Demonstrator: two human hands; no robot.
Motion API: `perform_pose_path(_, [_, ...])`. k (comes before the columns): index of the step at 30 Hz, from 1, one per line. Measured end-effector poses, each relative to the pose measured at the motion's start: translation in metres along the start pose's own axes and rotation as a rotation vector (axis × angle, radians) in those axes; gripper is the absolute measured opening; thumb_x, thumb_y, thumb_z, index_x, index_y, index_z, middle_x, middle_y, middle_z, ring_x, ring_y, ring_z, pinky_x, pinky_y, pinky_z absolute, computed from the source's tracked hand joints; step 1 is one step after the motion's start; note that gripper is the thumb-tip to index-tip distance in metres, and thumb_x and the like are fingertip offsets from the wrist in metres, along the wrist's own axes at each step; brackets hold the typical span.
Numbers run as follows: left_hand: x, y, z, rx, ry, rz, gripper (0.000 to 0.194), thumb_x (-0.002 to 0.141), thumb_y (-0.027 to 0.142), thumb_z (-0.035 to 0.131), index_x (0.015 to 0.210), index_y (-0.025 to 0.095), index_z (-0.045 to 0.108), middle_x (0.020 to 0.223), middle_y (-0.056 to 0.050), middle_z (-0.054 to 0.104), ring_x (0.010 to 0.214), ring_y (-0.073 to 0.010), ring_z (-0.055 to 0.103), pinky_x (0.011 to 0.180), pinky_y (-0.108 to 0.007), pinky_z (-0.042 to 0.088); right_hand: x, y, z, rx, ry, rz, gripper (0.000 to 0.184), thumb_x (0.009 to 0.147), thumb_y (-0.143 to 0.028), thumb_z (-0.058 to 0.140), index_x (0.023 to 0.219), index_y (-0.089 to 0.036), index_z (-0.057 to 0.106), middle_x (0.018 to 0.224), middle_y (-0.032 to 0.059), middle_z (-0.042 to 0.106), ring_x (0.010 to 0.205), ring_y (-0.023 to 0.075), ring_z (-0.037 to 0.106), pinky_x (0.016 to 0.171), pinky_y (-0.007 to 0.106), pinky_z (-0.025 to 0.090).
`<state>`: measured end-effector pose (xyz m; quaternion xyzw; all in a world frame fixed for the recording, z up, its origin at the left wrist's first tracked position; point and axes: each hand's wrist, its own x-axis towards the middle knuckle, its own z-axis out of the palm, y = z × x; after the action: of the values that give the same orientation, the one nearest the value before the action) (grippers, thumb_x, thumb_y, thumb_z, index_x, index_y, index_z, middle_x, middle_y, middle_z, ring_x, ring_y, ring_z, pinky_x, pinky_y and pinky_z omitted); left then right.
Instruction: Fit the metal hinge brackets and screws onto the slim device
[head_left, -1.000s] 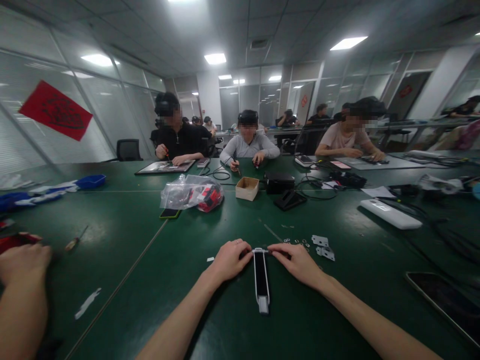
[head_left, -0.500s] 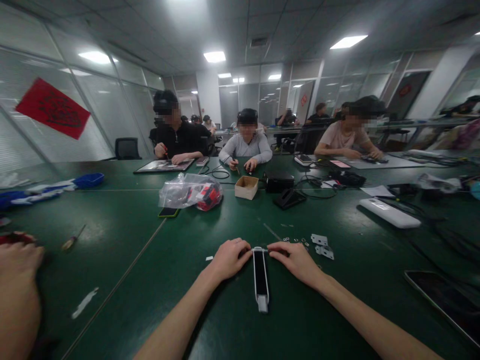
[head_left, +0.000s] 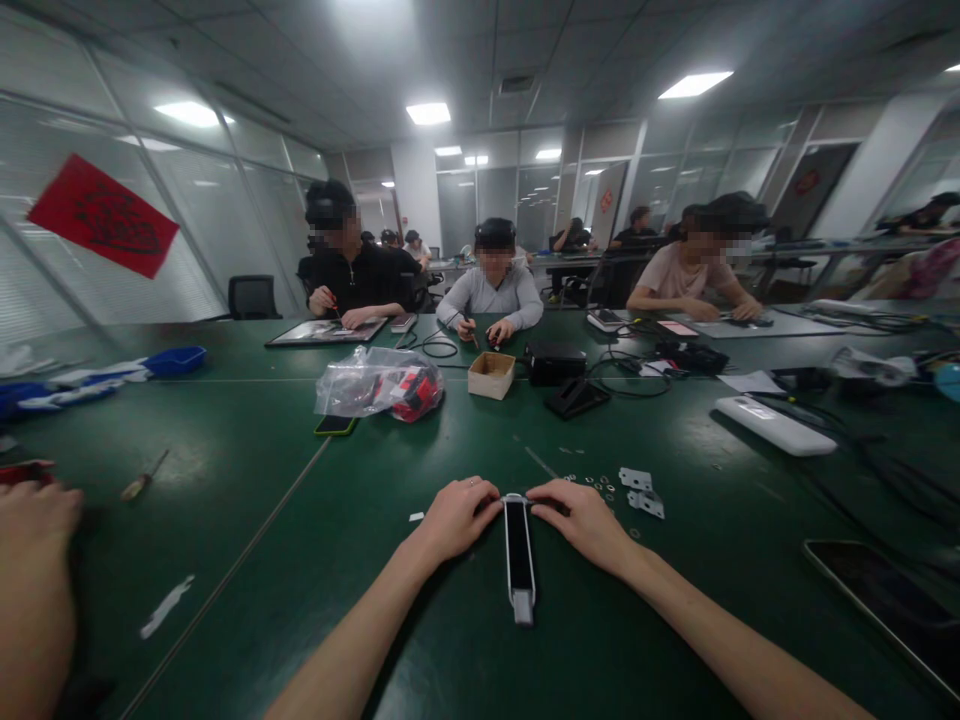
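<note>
Head view: left hand (head_left: pixel 459 518) and right hand (head_left: pixel 581 516) pinch at a white-framed strip (head_left: pixel 518 548); the far-left red sign (head_left: pixel 103 215) is illegible.

"Where do the arms come from?"
"The left arm (head_left: pixel 360 615) comes from seven o'clock. The right arm (head_left: pixel 720 625) comes from five. Both are bare."
"And the hands?"
"Left hand (head_left: pixel 454 515) points to two, right hand (head_left: pixel 589 520) to ten. Fingers bent, each thumb close to its fingertips. The tips face each other, near but apart."
</note>
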<state>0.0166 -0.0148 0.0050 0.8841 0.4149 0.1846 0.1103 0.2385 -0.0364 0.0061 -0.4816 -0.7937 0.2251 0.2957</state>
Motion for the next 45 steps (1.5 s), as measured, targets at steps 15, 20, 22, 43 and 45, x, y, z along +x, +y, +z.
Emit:
perform_pose_path(15, [0.000, -0.001, 0.001, 0.011, -0.008, -0.002, 0.019, 0.091, 0.032, 0.045, 0.093, 0.020, 0.059, 0.087, -0.002, 0.062, 0.079, -0.0146, 0.057, 0.071, -0.025, 0.042, 0.001, -0.006, 0.002, -0.065, 0.022, 0.062, 0.012, 0.080, -0.025, 0.059, 0.089, -0.018, 0.063, 0.080, 0.0016, 0.063, 0.071, 0.0151, 0.056, 0.067, 0.028, 0.045])
perform_pose_path(20, [0.000, 0.000, 0.000, 0.014, -0.004, 0.011, 0.021, 0.092, 0.033, 0.043, 0.093, 0.020, 0.059, 0.085, -0.002, 0.061, 0.077, -0.0145, 0.057, 0.069, -0.025, 0.042, 0.002, -0.009, 0.003, -0.075, 0.012, 0.039, 0.013, 0.082, -0.026, 0.058, 0.092, -0.019, 0.064, 0.087, 0.0026, 0.064, 0.074, 0.0156, 0.056, 0.069, 0.029, 0.045])
perform_pose_path(22, [0.000, 0.000, 0.000, 0.015, 0.001, 0.009, 0.021, 0.092, 0.034, 0.043, 0.093, 0.020, 0.059, 0.085, -0.002, 0.061, 0.077, -0.0145, 0.057, 0.069, -0.024, 0.041, 0.002, -0.009, 0.003, -0.082, 0.009, 0.025, 0.014, 0.082, -0.026, 0.057, 0.092, -0.019, 0.064, 0.088, 0.0028, 0.065, 0.075, 0.0158, 0.056, 0.070, 0.030, 0.045])
perform_pose_path(43, [0.001, -0.001, 0.000, -0.028, -0.019, 0.013, 0.019, 0.092, 0.032, 0.043, 0.092, 0.020, 0.058, 0.088, -0.002, 0.061, 0.081, -0.0153, 0.057, 0.073, -0.025, 0.042, -0.010, -0.001, -0.066, -0.288, -0.015, 0.067, 0.027, 0.088, -0.037, 0.045, 0.094, -0.019, 0.064, 0.091, 0.0062, 0.064, 0.080, 0.0173, 0.058, 0.073, 0.031, 0.046])
perform_pose_path(45, [0.001, -0.002, -0.001, -0.028, -0.025, 0.009, 0.020, 0.092, 0.033, 0.043, 0.092, 0.020, 0.059, 0.088, -0.002, 0.061, 0.081, -0.0153, 0.057, 0.072, -0.025, 0.043, -0.015, 0.002, -0.086, -0.372, -0.090, 0.164, 0.025, 0.085, -0.038, 0.047, 0.088, -0.020, 0.065, 0.084, 0.0050, 0.065, 0.075, 0.0172, 0.058, 0.067, 0.029, 0.045])
